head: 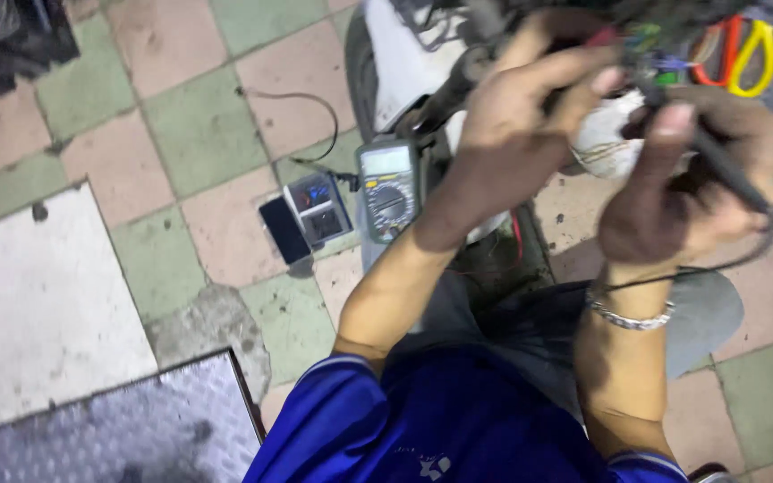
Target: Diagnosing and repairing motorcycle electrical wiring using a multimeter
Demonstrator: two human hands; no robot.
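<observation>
Probe, thin and black, sits gripped in the right hand; left hand pinches coloured wires. Multimeter lies left, nearer.

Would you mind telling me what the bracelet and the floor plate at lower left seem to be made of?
The bracelet on the right wrist looks like polished metal: silvery, glinting links. The floor plate looks like steel tread plate: grey, dull sheen, raised pattern, though blur leaves this uncertain.
</observation>
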